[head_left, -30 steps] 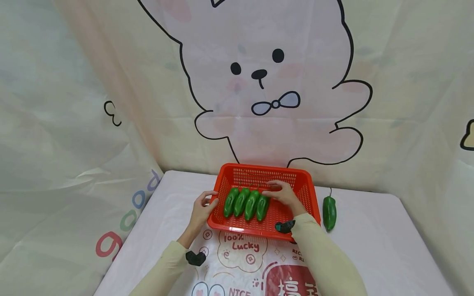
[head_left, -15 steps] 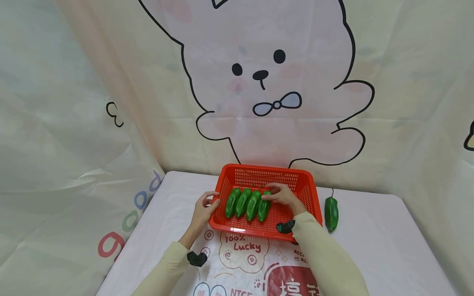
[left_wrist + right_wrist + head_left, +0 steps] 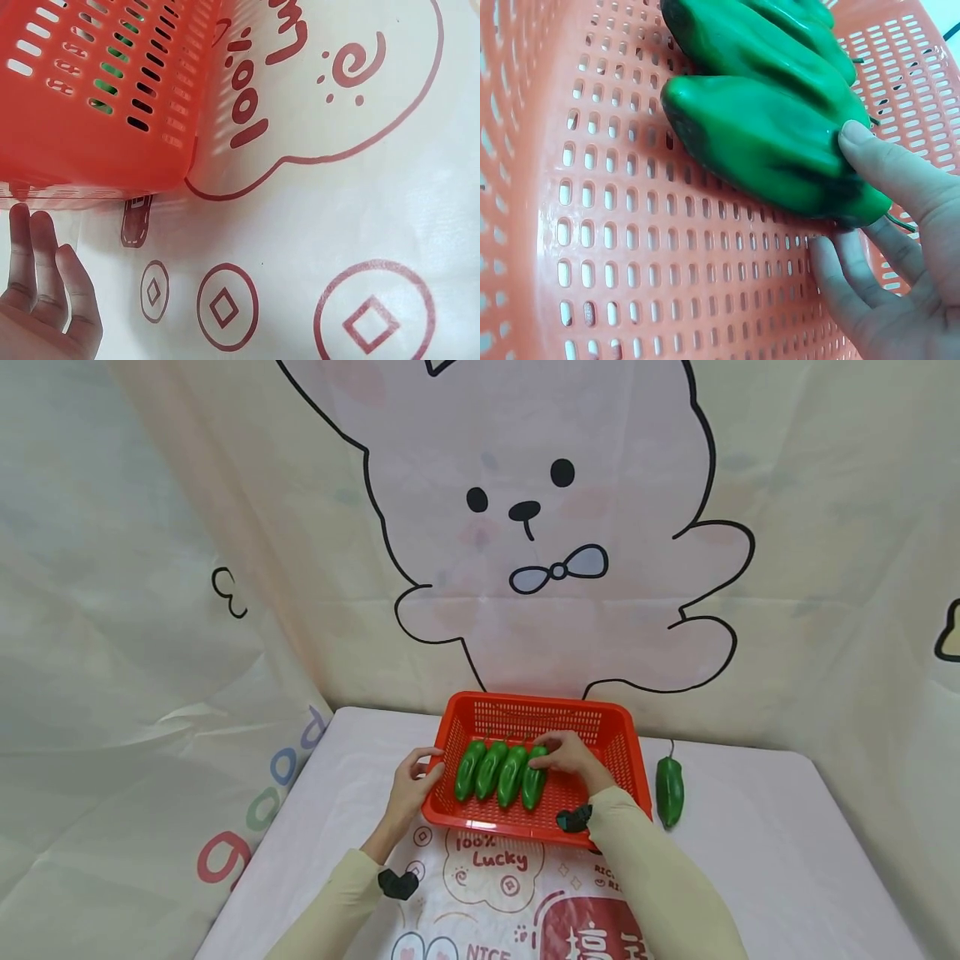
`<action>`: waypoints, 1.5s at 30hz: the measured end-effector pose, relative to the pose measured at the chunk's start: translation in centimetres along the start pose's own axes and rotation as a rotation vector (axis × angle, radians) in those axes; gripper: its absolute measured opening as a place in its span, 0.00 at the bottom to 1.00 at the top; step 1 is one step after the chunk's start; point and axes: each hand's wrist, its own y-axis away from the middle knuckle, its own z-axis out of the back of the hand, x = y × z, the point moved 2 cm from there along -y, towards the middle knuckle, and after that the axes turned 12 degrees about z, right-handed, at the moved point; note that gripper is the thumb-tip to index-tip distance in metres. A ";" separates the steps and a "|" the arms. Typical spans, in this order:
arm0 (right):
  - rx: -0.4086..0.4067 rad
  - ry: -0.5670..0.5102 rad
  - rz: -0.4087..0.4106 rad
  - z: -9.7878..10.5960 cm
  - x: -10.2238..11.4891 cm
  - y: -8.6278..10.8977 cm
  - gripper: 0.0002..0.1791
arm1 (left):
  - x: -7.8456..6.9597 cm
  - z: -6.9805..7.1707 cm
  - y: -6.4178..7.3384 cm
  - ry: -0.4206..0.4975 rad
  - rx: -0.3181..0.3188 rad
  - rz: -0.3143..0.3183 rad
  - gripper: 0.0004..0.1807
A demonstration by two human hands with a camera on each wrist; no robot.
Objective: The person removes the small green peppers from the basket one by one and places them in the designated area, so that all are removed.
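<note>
Several green peppers [image 3: 491, 770] lie side by side in a red plastic basket [image 3: 480, 828], stems toward its far side. My right hand [image 3: 572, 757] is inside the basket at the rightmost pepper [image 3: 757, 142]. In the right wrist view the thumb lies on top near the stem end and the fingers curl against the pepper's side, pinching it. My left hand [image 3: 409, 783] is at the basket's left side. Its fingers [image 3: 46, 259] are fairly straight, with the tips at the basket wall; the thumb is hidden in the left wrist view.
Another green pepper [image 3: 670, 792] lies on the white table cover [image 3: 780, 852], right of the basket. A printed fabric wall [image 3: 825, 568] stands close behind the basket. Red printing marks the cover in front.
My right hand has come slightly down and left onto the rightmost pepper, its fingers closing around the upper end. The left hand and basket stay nearly in place.
</note>
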 end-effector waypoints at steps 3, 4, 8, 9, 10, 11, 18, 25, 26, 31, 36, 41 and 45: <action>-0.004 -0.013 -0.017 -0.1 0.0 -0.1 0.25 | 0.0 0.0 0.1 0.005 0.002 0.006 0.15; -0.002 -0.020 -0.017 -0.1 0.0 -0.1 0.25 | 0.1 0.0 0.1 0.006 0.001 0.009 0.15; 0.003 -0.084 -0.032 -0.1 0.0 0.1 0.26 | 0.3 0.0 0.0 -0.002 -0.005 0.012 0.15; 0.006 -0.101 -0.035 -0.1 0.0 0.2 0.26 | 0.3 -0.1 0.0 -0.004 -0.007 0.013 0.15; 0.006 -0.111 -0.039 -0.1 0.0 0.2 0.26 | 0.4 -0.1 0.0 -0.006 -0.008 0.013 0.15; 0.005 -0.113 -0.039 0.0 0.0 0.3 0.26 | 0.4 -0.1 0.0 -0.009 -0.009 0.013 0.15; -0.012 -0.130 -0.010 0.7 0.2 0.2 0.26 | 0.3 -0.2 -0.1 -0.022 -0.010 0.021 0.16; 0.022 -0.144 0.043 1.7 1.4 -0.5 0.26 | -1.5 0.1 0.7 0.001 0.043 0.030 0.18; 0.029 -0.143 0.054 1.8 1.6 -0.6 0.26 | -2.0 0.1 1.0 0.003 0.050 0.033 0.18; 0.047 -0.174 0.082 2.3 2.7 -0.7 0.26 | -3.4 0.0 1.9 0.001 0.067 0.031 0.18; 0.057 -0.204 0.110 3.0 3.8 -0.7 0.28 | -3.4 -0.2 1.9 0.012 0.069 0.025 0.17; 0.046 -0.238 0.143 3.7 4.9 -0.7 0.27 | -3.2 -0.1 1.8 0.011 0.067 0.036 0.17; 0.038 -0.269 0.172 4.1 5.4 -0.6 0.27 | -3.0 0.0 1.6 0.017 0.074 0.041 0.17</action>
